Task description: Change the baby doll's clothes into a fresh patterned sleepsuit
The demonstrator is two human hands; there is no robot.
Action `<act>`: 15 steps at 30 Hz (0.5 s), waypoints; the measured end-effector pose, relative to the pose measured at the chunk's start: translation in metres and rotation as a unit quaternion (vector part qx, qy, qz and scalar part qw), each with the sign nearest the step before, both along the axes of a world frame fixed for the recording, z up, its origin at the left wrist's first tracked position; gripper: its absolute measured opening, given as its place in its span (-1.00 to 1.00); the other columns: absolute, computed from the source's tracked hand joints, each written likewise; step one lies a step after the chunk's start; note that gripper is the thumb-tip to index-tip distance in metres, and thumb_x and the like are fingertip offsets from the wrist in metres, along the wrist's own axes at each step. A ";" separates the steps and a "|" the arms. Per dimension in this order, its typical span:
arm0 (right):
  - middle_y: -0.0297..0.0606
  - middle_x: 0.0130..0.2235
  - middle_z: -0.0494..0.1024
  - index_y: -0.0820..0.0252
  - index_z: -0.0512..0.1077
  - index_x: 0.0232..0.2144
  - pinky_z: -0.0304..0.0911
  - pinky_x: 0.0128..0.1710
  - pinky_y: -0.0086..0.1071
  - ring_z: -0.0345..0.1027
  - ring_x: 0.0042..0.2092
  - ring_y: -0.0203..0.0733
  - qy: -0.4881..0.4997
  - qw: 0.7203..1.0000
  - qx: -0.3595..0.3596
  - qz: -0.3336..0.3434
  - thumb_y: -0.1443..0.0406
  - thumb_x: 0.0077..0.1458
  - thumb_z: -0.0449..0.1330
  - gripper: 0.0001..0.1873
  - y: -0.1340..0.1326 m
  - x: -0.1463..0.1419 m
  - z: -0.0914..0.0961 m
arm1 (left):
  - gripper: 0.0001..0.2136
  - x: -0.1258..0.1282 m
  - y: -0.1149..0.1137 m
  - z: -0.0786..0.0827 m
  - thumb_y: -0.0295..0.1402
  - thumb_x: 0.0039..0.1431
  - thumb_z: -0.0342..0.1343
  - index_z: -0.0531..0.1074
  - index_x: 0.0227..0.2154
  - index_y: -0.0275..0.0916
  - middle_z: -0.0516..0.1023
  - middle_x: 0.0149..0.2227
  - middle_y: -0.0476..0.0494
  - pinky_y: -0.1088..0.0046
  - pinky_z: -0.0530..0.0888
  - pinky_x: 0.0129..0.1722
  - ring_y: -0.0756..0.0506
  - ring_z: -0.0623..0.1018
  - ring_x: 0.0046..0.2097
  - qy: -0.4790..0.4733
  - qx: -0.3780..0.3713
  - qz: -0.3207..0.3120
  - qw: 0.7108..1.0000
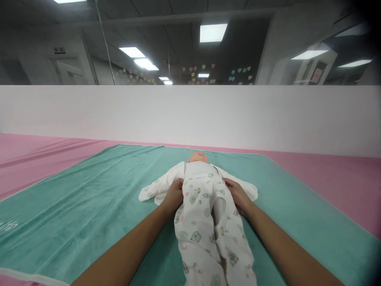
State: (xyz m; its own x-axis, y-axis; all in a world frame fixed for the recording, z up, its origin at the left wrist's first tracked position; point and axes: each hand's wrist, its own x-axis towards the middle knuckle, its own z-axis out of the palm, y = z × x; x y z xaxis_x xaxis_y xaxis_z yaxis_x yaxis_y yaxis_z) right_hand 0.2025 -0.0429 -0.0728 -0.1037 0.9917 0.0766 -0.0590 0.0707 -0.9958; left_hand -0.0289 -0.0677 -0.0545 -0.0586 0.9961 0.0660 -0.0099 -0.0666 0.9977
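A baby doll lies on its back, head at the far end, in a white long-sleeved top with both sleeves spread outward. White baby trousers with a green and pink print cover its lower body and reach up over the belly. My left hand is closed on the trousers' left edge near the waist, its fingertips partly hidden by the cloth. At the opposite edge, my right hand pinches the waist side between thumb and fingers. The lower ends of the legs run out of view.
Under the doll spreads a wrinkled green blanket with a white edge, over a pink surface. A low white wall stands behind, with a dark mirror or window above it.
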 end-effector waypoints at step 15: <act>-0.35 -0.37 0.45 0.15 0.44 -0.43 0.13 -0.31 -0.39 0.24 -0.30 -0.19 -0.034 0.995 0.093 -0.008 0.19 -0.11 0.17 -0.82 -0.003 0.002 0.001 | -0.85 -0.007 0.007 0.000 -0.36 -0.09 0.06 0.33 -0.39 -0.23 0.44 -0.42 -0.01 0.52 0.29 -0.42 -0.01 0.41 -0.39 0.011 0.036 0.068 0.997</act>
State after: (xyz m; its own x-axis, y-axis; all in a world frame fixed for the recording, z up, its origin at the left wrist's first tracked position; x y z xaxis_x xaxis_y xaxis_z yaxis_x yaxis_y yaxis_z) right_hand 0.2044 -0.0460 -0.0715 -0.0996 0.9625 0.2522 0.0098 0.2544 -0.9671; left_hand -0.0354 -0.0606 -0.0544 -0.1901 0.9717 0.1400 0.0262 -0.1376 0.9901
